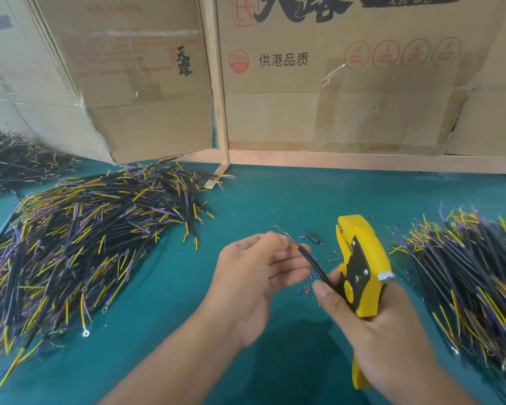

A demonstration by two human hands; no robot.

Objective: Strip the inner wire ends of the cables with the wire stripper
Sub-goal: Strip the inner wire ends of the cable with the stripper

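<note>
Cardboard boxes (pixel 333 83) walled the green bench (pixel 289 194); I saw no bins, only loose cable heaps (pixel 79 244).
Right hand (pixel 377 331) gripped the wire stripper (pixel 360 264); left hand (pixel 254 276) pinched one cable (pixel 313 263) just beside it. Judged between strips: inner ends must next enter the tool's head.

We see a wire stripper (pixel 362 264) in bright yellow with a black panel set with silvery rivets and a grey-white patch on its edge. The cable (pixel 314 266) beside it has a black sheath, with yellow and purple-blue strands at its tip. The left pile of cables (pixel 79 244) and the right pile (pixel 473 270) repeat that pattern: black streaked with yellow and purple. The table cover (pixel 275 200) is teal, dotted with tiny blue and reddish scraps (pixel 307 289). Behind stand tan cardboard boxes (pixel 333 83) printed in black characters and red round stamps, framed by pale wood (pixel 219 112).
</note>
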